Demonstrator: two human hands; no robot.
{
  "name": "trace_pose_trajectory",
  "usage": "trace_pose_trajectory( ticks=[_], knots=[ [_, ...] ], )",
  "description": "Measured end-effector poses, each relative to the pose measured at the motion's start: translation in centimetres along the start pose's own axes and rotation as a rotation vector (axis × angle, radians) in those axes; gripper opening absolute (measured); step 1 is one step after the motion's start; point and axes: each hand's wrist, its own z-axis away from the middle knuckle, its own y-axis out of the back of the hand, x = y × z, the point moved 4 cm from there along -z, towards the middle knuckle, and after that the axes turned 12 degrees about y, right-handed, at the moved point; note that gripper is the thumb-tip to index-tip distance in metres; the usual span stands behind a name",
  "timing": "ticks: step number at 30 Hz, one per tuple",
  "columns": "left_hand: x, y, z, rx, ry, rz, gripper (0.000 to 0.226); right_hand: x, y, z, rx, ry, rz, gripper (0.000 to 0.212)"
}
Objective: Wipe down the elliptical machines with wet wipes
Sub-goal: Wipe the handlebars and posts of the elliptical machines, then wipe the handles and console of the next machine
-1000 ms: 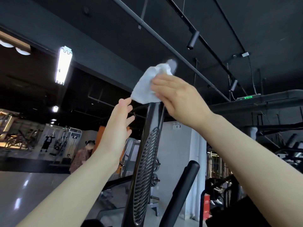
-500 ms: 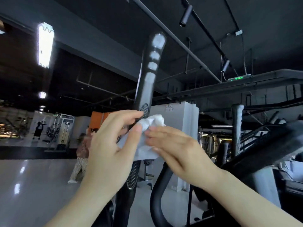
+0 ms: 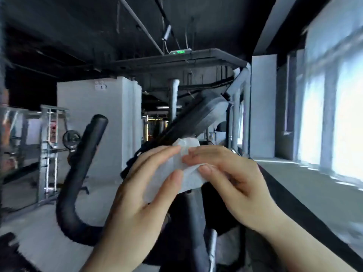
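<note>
A gym with a dark ceiling (image 3: 82,30), pale floor (image 3: 306,185), a white pillar (image 3: 94,122) and bright windows (image 3: 337,122) on the right; a weight rack (image 3: 49,150) stands far left. The elliptical's curved black handlebar (image 3: 78,173) rises at near left, its console (image 3: 198,118) tilted behind the hands. Both hands hold the white wet wipe (image 3: 188,171) in front of the machine: the left hand (image 3: 137,203) pinches it between thumb and fingers, the right hand (image 3: 233,183) likewise. Half a second ago the tall upright handle filled the centre; the view has since swung right.
</note>
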Motion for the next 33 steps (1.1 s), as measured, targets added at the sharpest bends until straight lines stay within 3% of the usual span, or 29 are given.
trace_pose_trajectory(
  ticks=[2, 7, 11, 15, 19, 25, 31, 33],
  knots=[
    [-2.2, -4.2, 1.6, -0.081, 0.083, 0.140, 0.040, -1.4, 2.4, 3.8, 0.034, -0.156, 0.028, 0.022],
    [-4.3, -17.9, 8.1, -0.497, 0.393, 0.362, 0.046, -6.7, 9.8, 13.9, 0.231, -0.602, 0.138, 0.020],
    [-2.6, -28.0, 12.9, -0.788, 0.411, 0.439, 0.028, -12.5, 16.3, 21.3, 0.438, -0.913, 0.355, 0.014],
    [0.0, -37.0, 18.6, -1.087, 0.460, 0.476, 0.014, -18.3, 22.0, 27.7, 0.592, -1.095, 0.640, 0.008],
    [1.3, -45.1, 24.4, -1.181, 0.547, 0.403, 0.006, -23.7, 28.0, 34.8, 0.538, -1.340, 0.955, 0.031],
    [4.2, -57.0, 31.2, -1.318, 0.563, 0.308, 0.007, -29.8, 36.4, 42.3, 0.585, -1.585, 1.167, 0.035],
    [6.0, -66.4, 34.8, -1.365, 0.449, 0.149, 0.005, -34.9, 41.6, 45.1, 0.272, -1.753, 1.462, 0.019],
    [5.6, -67.5, 36.1, -1.434, 0.359, 0.073, 0.019, -38.1, 42.3, 45.4, 0.232, -1.822, 1.578, 0.019]
  ],
)
